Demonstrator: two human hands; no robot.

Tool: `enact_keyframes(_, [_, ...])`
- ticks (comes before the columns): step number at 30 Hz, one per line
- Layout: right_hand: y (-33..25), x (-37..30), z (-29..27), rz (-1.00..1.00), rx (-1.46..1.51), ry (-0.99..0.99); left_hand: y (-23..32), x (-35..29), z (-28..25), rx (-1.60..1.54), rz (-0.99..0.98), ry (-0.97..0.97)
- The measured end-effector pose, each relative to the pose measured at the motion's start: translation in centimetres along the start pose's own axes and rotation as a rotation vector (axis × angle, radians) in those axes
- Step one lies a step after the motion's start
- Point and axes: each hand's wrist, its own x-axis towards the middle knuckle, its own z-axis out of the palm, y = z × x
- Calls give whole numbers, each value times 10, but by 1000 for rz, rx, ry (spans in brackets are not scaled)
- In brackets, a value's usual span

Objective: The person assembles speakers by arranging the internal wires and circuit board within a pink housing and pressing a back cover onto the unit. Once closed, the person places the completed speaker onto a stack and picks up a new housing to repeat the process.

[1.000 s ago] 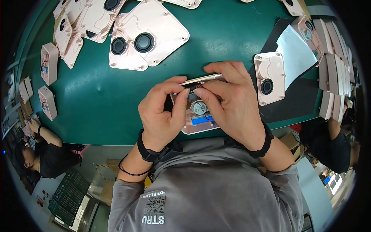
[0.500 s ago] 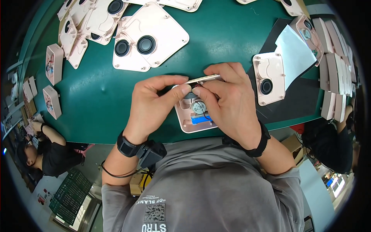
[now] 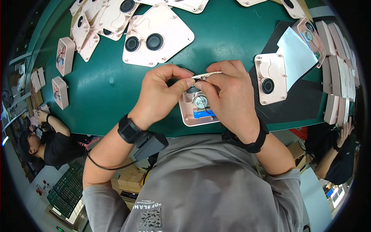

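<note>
Both hands pinch a pale pink plastic panel, seen nearly edge-on, tilted up above an open pink housing near the table's front edge. My left hand is closed on its left end, thumb below and index finger above. My right hand grips the right end, thumb tucked under beside dark wires. Inside the housing lie a silvery round part with black wires and a blue battery-like block. My right fingers hide the housing's right side, and the panel's inner face is mostly out of sight.
Pink panels with black round speakers overlap at the far left. Two wired housings stand at left. On the right are another panel, a white sheet, a black mat and stacked pink cases. People sit at both sides.
The panel is still held in both hands, with its left end and my left hand slightly higher and further right. My left elbow has swung outward. The person at right has raised a hand beside the stacked cases.
</note>
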Motion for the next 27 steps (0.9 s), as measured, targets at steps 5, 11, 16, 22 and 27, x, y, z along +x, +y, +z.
enact_keyframes(5, [-2, -3, 0, -35, -26, 20, -18, -10, 1, -74, -7, 49])
enact_keyframes(11, [4, -1, -8, -46, 50, 34, -36, -36, 30, 88, 443, 139])
enact_keyframes(16, [-8, 13, -23, 18, 36, -62, -60, -33, 39, 427, 612, 250])
enact_keyframes(22, [-4, 27, -14, -61, 5, -208, -63, -27, 37, 499, 648, 235])
enact_keyframes(27, [0, 26, -10, -88, -13, -180, -67, -25, 36, 540, 674, 243])
